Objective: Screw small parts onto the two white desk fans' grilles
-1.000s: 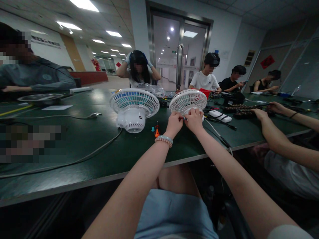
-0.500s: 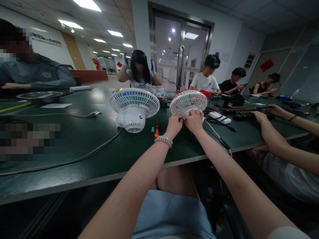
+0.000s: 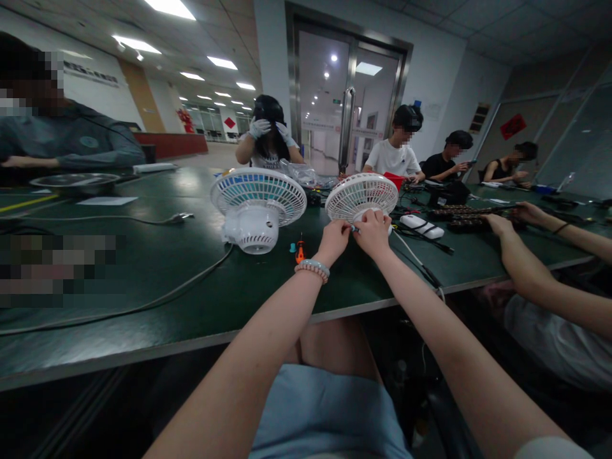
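Observation:
Both hands meet at the back of the right-hand white fan (image 3: 359,194), which lies face away from me on the green table. My left hand (image 3: 336,237) is closed in a pinch at a small teal-and-dark piece (image 3: 354,229), too small to identify. Against the same piece and the fan's housing, my right hand (image 3: 373,233) has its fingers bent and closed. Part of the housing is hidden behind the fingers. A second white fan (image 3: 258,207) stands to the left, its motor housing toward me. Between the two lies an orange screwdriver (image 3: 300,252) beside a small teal part (image 3: 292,247).
A white power strip (image 3: 421,225) and dark cables lie right of my hands. The left fan's grey cord (image 3: 191,284) trails across the table (image 3: 157,255). At right, a neighbour's hands (image 3: 500,224) touch dark strips. Other people sit around the table.
My hands stay in nearly the same place at the right fan. Across the table, a person's gloved hands have come down and inward, toward the head.

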The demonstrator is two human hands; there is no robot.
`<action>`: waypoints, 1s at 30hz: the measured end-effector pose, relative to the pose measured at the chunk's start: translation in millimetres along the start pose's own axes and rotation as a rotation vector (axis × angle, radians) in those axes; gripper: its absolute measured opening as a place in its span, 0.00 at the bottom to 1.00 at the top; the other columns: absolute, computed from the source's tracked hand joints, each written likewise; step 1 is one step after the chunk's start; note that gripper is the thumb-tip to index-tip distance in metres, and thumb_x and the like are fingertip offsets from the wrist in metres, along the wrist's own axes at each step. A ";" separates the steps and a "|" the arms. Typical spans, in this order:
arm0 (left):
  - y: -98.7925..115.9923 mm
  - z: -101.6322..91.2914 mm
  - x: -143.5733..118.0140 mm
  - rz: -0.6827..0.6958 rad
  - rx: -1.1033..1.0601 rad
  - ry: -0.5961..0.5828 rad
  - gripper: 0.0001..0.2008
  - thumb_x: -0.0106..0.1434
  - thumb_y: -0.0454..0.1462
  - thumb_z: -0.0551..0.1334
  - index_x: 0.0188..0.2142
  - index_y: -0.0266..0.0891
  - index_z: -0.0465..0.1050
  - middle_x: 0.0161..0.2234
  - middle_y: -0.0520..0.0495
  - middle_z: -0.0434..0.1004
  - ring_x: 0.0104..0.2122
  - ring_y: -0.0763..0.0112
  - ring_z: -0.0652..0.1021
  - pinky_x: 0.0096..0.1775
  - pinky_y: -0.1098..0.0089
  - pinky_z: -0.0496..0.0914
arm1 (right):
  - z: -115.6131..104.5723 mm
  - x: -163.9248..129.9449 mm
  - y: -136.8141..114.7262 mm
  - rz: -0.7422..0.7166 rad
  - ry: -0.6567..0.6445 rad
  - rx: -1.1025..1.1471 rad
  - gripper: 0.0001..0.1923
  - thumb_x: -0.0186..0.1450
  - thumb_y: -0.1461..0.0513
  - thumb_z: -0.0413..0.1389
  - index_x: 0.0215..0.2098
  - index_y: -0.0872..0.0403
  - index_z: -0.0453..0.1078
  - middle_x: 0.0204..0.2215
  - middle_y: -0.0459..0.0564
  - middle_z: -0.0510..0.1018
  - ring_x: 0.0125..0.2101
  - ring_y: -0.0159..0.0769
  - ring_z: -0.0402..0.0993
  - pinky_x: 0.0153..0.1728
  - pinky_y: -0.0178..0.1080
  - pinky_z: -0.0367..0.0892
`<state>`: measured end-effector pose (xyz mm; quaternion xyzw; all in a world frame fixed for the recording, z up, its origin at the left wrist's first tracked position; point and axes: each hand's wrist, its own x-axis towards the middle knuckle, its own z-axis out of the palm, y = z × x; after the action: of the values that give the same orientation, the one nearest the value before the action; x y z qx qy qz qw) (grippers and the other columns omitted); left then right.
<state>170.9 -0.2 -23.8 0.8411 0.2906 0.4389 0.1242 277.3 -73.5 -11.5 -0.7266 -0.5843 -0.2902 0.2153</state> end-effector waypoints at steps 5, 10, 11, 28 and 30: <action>0.8 1.8 -0.5 0.017 0.026 -0.011 0.07 0.57 0.30 0.54 0.32 0.36 0.71 0.34 0.45 0.74 0.36 0.69 0.73 0.43 0.67 0.66 | 0.2 0.5 -0.2 0.001 -0.009 -0.017 0.12 0.60 0.59 0.49 0.38 0.49 0.73 0.43 0.55 0.66 0.46 0.47 0.51 0.42 0.48 0.45; -0.3 2.2 -0.6 0.043 0.030 -0.018 0.07 0.57 0.29 0.54 0.33 0.36 0.70 0.35 0.44 0.74 0.37 0.69 0.72 0.43 0.67 0.66 | 1.1 0.8 0.4 0.005 -0.003 -0.005 0.12 0.59 0.59 0.50 0.37 0.49 0.74 0.42 0.55 0.66 0.46 0.47 0.52 0.42 0.47 0.46; -0.5 1.9 -0.6 0.047 0.029 -0.018 0.07 0.57 0.29 0.54 0.33 0.36 0.70 0.35 0.44 0.74 0.36 0.68 0.72 0.43 0.67 0.66 | 1.2 0.9 0.4 0.006 -0.001 -0.004 0.12 0.59 0.59 0.50 0.37 0.49 0.74 0.42 0.55 0.66 0.45 0.47 0.52 0.42 0.47 0.46; -5.0 7.0 2.5 -0.045 -0.106 -0.009 0.05 0.57 0.31 0.54 0.29 0.35 0.69 0.33 0.44 0.73 0.34 0.69 0.72 0.41 0.67 0.66 | 1.0 -0.3 -0.3 -0.004 0.018 -0.012 0.12 0.61 0.58 0.50 0.37 0.49 0.74 0.42 0.54 0.66 0.45 0.47 0.52 0.42 0.47 0.46; -6.3 8.5 3.5 -0.104 -0.153 -0.018 0.06 0.57 0.32 0.54 0.29 0.35 0.69 0.31 0.45 0.73 0.32 0.70 0.72 0.39 0.68 0.66 | 1.7 -0.2 -0.5 -0.001 0.024 -0.010 0.12 0.61 0.58 0.50 0.37 0.49 0.74 0.42 0.54 0.66 0.45 0.46 0.52 0.42 0.47 0.46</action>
<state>177.0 7.4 -29.4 0.8170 0.2984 0.4450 0.2132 277.2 -72.4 -12.9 -0.7237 -0.5809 -0.3018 0.2185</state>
